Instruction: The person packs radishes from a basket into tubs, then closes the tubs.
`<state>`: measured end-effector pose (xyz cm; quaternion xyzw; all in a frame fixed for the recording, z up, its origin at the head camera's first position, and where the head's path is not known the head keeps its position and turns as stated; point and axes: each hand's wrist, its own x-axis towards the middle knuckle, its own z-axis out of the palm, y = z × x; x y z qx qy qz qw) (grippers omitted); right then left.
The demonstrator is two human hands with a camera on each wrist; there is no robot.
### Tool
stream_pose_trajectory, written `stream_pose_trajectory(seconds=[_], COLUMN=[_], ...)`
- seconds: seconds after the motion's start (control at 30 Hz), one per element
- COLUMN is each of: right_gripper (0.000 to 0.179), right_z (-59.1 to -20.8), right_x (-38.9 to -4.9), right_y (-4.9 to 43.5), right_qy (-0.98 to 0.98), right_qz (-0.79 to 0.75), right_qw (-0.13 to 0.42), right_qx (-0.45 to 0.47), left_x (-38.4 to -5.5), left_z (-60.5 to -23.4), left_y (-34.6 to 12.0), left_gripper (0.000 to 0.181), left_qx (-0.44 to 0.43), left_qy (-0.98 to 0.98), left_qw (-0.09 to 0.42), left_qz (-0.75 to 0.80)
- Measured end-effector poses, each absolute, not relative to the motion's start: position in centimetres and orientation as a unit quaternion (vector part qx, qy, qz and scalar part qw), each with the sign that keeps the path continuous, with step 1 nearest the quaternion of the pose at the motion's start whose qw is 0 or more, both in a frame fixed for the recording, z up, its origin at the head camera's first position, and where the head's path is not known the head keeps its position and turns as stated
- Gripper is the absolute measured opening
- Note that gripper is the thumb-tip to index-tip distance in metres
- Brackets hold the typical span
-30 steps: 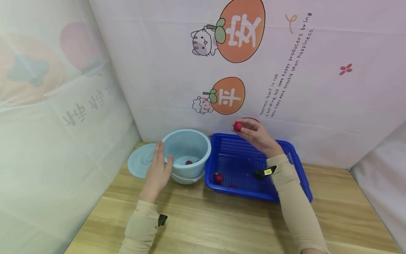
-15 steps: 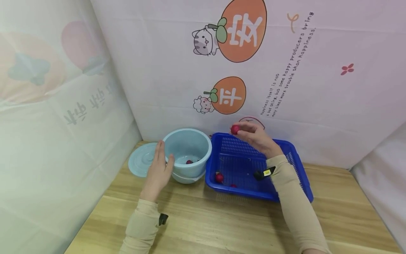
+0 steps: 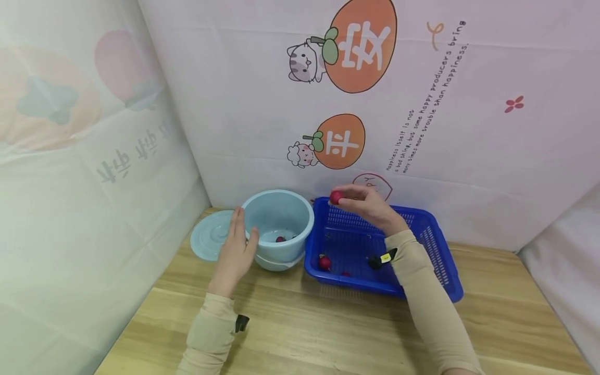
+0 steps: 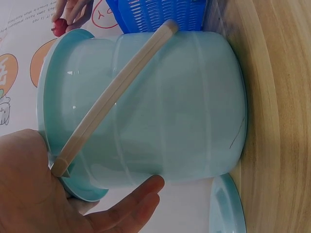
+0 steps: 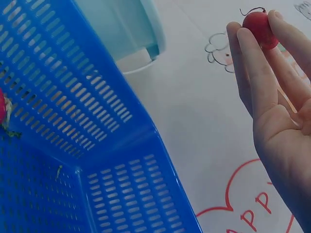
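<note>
A small red radish (image 3: 336, 197) is pinched between the fingertips and thumb of my right hand (image 3: 369, 205), above the back left corner of the blue basket (image 3: 449, 265). The right wrist view shows the thin root on this radish (image 5: 262, 31). My left hand (image 3: 233, 256) lies along the left side of the light blue bucket (image 3: 279, 253), fingers extended. In the left wrist view, the palm of the left hand (image 4: 29, 179) is by the rim of the bucket (image 4: 180, 111), near the handle (image 4: 116, 94). Inside the bucket is a radish (image 3: 279, 239).
A light blue lid (image 3: 204, 237) lies left of the bucket. In the basket's front left part are a radish (image 3: 324, 262) and another red one (image 3: 345, 274) partly hidden by the rim. A printed white cloth (image 3: 262, 120) hangs behind the wooden table (image 3: 300, 333).
My right hand has moved left and slightly down with the radish, closer to the bucket. The left hand stays at the bucket's side.
</note>
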<state>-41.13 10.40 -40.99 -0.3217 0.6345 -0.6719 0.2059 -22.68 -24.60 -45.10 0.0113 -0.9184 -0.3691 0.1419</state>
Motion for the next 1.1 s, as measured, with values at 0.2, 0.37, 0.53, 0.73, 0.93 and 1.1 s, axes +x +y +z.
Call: stream_pose_trajectory(seconds=[0.2,0.37,0.53,0.73,0.93,1.1], right_gripper=[0.034,0.035,0.035,0.034,0.036,0.036], right_z=[-41.1,-41.2,-41.4,-41.7,-41.8,-42.0], right_x=[-40.8,-40.5,-40.4,-40.0,-39.6,-39.6], right_y=[8.7,7.1,5.5,3.8,2.2,1.4], right_qy=[0.629,0.636,0.629,0.637,0.652,0.660], right_qz=[-0.665,-0.652,-0.652,-0.644,-0.628,-0.620], right_qw=[0.220,0.217,0.221,0.232,0.239,0.249], right_qx=[-0.337,-0.352,-0.361,-0.354,-0.352,-0.343], left_x=[-22.7,-22.6,-22.6,-22.7,-22.7,-22.8], left_z=[-45.1,-45.1,-45.0,-45.1,-45.2,-45.0], left_y=[-24.6,-24.6,-24.6,-24.6,-24.6,-24.7], left_gripper=[0.074,0.074,0.074,0.075,0.074,0.073], left_qx=[0.011,0.013,0.011,0.012,0.009,0.008], left_qy=[-0.919,-0.918,-0.917,-0.917,-0.916,-0.916], left_qw=[0.139,0.136,0.139,0.139,0.141,0.140], left_qz=[-0.369,-0.371,-0.374,-0.373,-0.374,-0.376])
